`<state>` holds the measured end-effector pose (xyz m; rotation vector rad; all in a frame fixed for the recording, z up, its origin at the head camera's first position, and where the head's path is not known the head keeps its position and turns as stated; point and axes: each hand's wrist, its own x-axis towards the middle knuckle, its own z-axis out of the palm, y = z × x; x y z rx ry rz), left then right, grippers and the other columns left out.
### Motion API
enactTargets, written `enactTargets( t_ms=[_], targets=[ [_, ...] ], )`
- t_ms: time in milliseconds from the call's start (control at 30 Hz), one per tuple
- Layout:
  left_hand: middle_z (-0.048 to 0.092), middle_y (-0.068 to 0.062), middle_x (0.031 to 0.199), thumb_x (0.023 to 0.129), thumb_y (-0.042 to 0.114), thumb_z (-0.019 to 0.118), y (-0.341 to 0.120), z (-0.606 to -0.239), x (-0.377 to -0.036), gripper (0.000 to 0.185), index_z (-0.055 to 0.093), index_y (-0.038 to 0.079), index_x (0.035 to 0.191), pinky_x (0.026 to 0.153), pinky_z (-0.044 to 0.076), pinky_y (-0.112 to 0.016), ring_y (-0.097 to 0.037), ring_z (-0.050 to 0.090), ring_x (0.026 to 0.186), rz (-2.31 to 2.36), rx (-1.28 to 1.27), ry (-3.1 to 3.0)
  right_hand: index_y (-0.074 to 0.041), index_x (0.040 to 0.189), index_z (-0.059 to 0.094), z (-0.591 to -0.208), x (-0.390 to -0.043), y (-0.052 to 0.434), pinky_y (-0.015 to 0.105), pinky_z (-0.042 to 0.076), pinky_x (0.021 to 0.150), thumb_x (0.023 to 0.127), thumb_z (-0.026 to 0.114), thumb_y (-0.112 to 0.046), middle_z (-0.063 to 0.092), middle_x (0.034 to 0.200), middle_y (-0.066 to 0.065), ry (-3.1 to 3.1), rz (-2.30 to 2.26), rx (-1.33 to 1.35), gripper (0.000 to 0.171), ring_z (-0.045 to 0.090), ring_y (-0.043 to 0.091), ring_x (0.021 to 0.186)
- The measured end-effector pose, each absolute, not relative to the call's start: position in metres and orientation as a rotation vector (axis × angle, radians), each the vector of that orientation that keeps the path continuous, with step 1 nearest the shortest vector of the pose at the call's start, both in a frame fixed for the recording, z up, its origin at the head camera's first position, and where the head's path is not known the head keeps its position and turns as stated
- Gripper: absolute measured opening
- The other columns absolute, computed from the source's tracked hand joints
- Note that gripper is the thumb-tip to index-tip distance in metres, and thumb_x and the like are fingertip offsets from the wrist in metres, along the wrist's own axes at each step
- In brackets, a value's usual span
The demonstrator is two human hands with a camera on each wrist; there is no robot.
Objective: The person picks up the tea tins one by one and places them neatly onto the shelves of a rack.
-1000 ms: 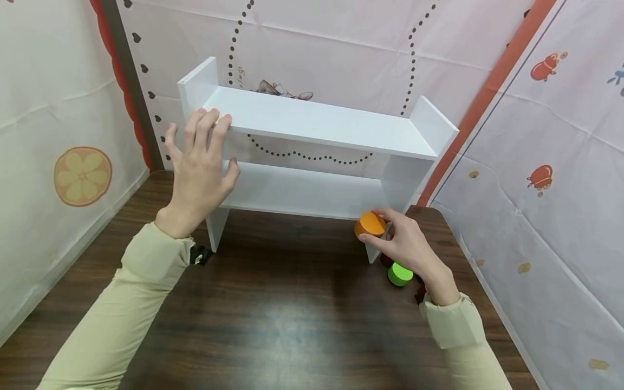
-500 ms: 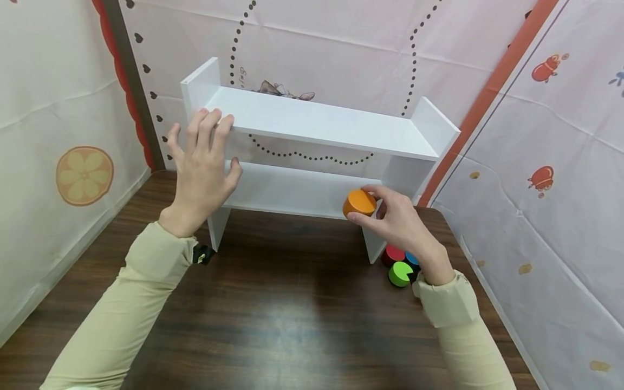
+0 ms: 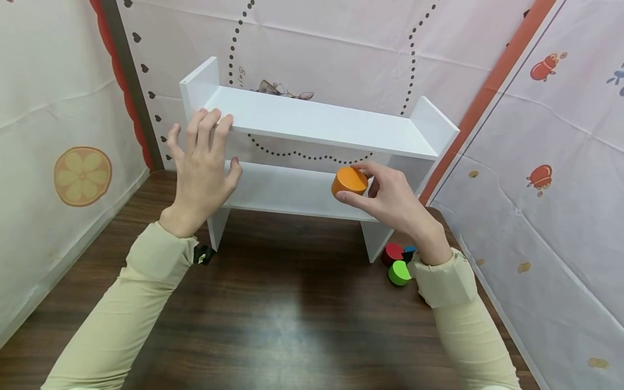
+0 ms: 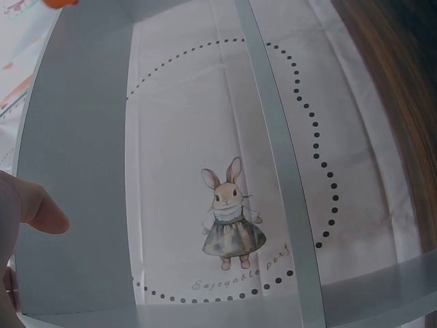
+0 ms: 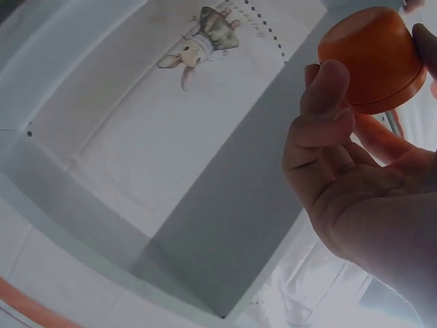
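- Carefully is the word for this step, by my judgement: the orange round wooden block (image 3: 349, 181) is held in the air in front of the lower board of the white two-tier wooden shelf (image 3: 312, 122), so it wants keeping level and clear of the upper board's front edge.
- A steady shelf helps too, and the left hand (image 3: 201, 165) looks well placed for that, at the shelf's left end.
- Right hand (image 3: 390, 200): partly closed, thumb below and fingers curled over the top, pinching the orange block by its sides; the right wrist view shows the block (image 5: 372, 58) sitting at the fingertips, not deep in the palm.
- Left hand: fingers straight and spread, tips laid on the front edge of the upper board near the left upright; it grasps nothing.
- On the dark wooden table (image 3: 273, 319), just beside the shelf's right foot, lie a red round block (image 3: 391, 253), a green round block with a notch (image 3: 399, 272) and a small blue block (image 3: 409, 252), close together.
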<state>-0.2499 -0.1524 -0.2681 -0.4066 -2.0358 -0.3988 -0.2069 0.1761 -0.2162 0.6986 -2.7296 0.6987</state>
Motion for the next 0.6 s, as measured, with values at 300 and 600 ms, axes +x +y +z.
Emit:
enactTargets(
  t_ms=[300, 600],
  targets=[
    [0.04, -0.015, 0.144, 0.078, 0.009, 0.061, -0.153, -0.268, -0.25, 0.066, 0.039, 0.01, 0.141, 0.11, 0.01, -0.062, -0.031, 0.027, 0.141, -0.406, -0.404, -2.03, -0.017, 0.127, 0.059, -0.194, -0.209, 0.16, 0.029, 0.042, 0.062, 0.081, 0.073, -0.042, 0.062, 0.099, 0.001, -2.685, 0.702, 0.754, 0.054, 0.052, 0.018, 0.071],
    [0.039, -0.015, 0.145, 0.079, 0.009, 0.062, -0.153, -0.269, -0.25, 0.067, 0.039, 0.01, 0.141, 0.11, 0.009, -0.063, -0.031, 0.026, 0.142, -0.417, -0.414, -2.039, -0.014, 0.127, 0.057, -0.172, -0.215, 0.144, 0.029, 0.043, 0.06, 0.082, 0.073, -0.041, 0.062, 0.095, 0.001, -2.672, 0.743, 0.767, 0.054, 0.053, 0.019, 0.07]
  ],
)
